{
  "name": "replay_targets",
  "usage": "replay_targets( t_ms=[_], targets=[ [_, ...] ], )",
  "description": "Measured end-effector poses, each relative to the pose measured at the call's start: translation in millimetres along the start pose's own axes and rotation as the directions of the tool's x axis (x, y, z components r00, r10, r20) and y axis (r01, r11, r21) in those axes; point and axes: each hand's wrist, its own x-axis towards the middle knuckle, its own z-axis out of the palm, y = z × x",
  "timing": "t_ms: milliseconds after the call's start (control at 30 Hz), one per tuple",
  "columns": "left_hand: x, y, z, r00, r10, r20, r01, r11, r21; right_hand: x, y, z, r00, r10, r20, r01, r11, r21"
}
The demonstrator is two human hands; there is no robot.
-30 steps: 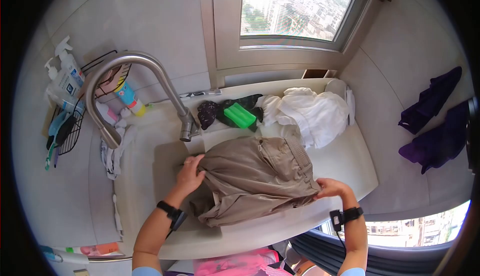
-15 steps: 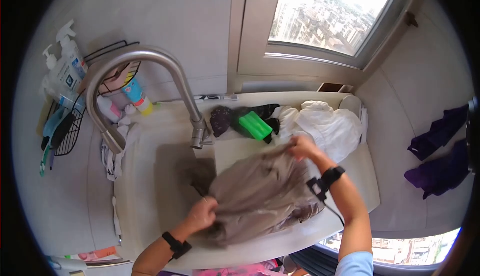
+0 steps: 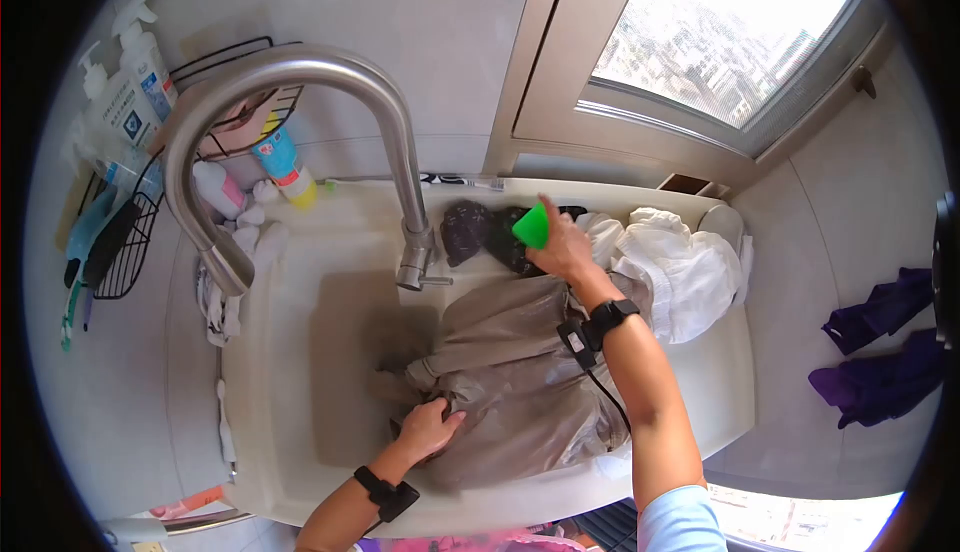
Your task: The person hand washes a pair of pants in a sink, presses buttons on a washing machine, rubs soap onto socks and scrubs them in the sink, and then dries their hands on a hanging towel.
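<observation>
Wet khaki trousers (image 3: 520, 372) lie spread over the right part of the white sink (image 3: 280, 352), their left end hanging into the basin. My left hand (image 3: 430, 430) is closed on the cloth at the lower left of the trousers. Above the trousers, my right hand (image 3: 562, 244) is closed round a green block (image 3: 532, 226), which it partly hides. Beneath that block is a dark patterned cloth (image 3: 466, 232). White clothes (image 3: 685, 272) are heaped to the right of my right hand.
The steel faucet (image 3: 400, 142) arches over the basin at left. Bottles (image 3: 125, 102) and brushes hang in a wire rack (image 3: 130, 252) on the left wall. Purple cloths (image 3: 885, 382) hang at right. A window (image 3: 730, 32) is at the top right.
My right hand has moved from the trousers up to the green block and taken hold of it. The trousers have been shifted and spread, and the view has turned.
</observation>
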Motion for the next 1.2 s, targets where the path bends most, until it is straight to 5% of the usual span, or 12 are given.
replay_targets(
  t_ms=[100,200,267,333,400,500,633,700,767,900,1067,1200],
  targets=[
    [-16.1,5.0,5.0,0.989,-0.022,0.146,0.034,0.996,-0.081,-48.5,-24.5,-21.8,0.999,-0.027,-0.025,0.031,0.984,0.177],
    [-38.5,-6.6,19.9,0.984,0.082,0.157,-0.058,0.987,-0.151,-155.2,-52.3,14.3,0.879,-0.404,0.253,0.380,0.915,0.139],
    [-53.5,-9.6,27.2,0.971,0.123,0.203,-0.089,0.981,-0.170,-205.1,-53.6,26.2,0.714,-0.477,0.513,0.439,0.875,0.204],
    [-65.2,-14.4,30.4,0.969,0.196,0.153,-0.175,0.975,-0.140,-199.9,-17.1,25.9,0.910,-0.319,0.265,0.335,0.942,-0.016],
    [-64.8,-13.6,29.9,0.977,0.136,0.163,-0.113,0.983,-0.143,-175.5,24.4,-7.9,0.982,0.094,0.162,-0.069,0.986,-0.151],
    [-59.0,-12.1,29.0,0.985,0.132,0.109,-0.117,0.984,-0.132,-202.1,35.6,-26.5,0.984,0.121,0.130,-0.113,0.991,-0.065],
    [-54.1,-4.2,22.4,0.995,0.083,0.050,-0.082,0.996,-0.032,-298.6,-35.3,10.6,0.798,-0.394,0.456,0.382,0.916,0.124],
    [-54.3,-2.3,12.3,0.998,0.060,0.002,-0.060,0.988,0.140,-301.4,0.4,32.0,0.852,-0.272,0.448,0.310,0.951,-0.012],
    [-53.0,-5.8,9.2,0.978,0.171,-0.120,-0.151,0.976,0.160,-274.5,30.5,-7.5,0.944,-0.121,0.306,0.177,0.971,-0.162],
    [-43.4,25.1,-2.4,0.799,0.472,-0.374,-0.442,0.881,0.167,-190.2,30.3,-53.4,0.985,-0.095,0.141,0.106,0.992,-0.073],
    [-35.1,36.4,9.6,0.961,0.267,-0.071,-0.217,0.889,0.403,-53.7,7.3,-11.7,0.984,-0.167,0.068,0.177,0.970,-0.164],
    [-38.3,25.0,17.5,0.966,0.256,-0.021,-0.218,0.860,0.461,-16.0,3.6,-6.2,0.944,-0.331,0.014,0.326,0.923,-0.202]
  ],
)
